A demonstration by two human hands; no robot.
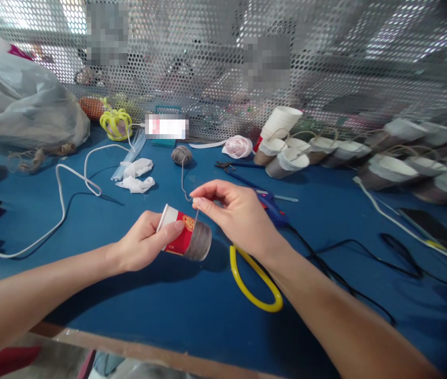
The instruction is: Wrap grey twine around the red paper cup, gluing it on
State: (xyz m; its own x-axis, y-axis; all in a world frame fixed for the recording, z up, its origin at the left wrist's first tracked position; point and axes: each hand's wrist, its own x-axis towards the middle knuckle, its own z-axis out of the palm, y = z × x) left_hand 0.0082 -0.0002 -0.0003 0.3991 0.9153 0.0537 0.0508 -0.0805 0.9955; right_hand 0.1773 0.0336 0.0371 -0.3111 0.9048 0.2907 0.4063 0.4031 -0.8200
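A red and white paper cup [178,230] lies tilted on its side in my left hand [144,239], its rim toward the left. Grey yarn [199,241] is wound around the cup's base half in close rows. Just above it, my right hand [227,208] pinches the loose strand between thumb and forefinger. From the pinch the strand runs down to the wound part and back to a small grey yarn ball [181,155] on the table. My left thumb rests along the cup's red side.
Right of the cup lie yellow-handled scissors [257,279], with a blue glue gun [272,206] and pliers [239,165] behind. Several wrapped cups [288,160] stand at the back right. White cable [63,205], crumpled white scraps [136,176] and a plastic bag [29,89] occupy the left.
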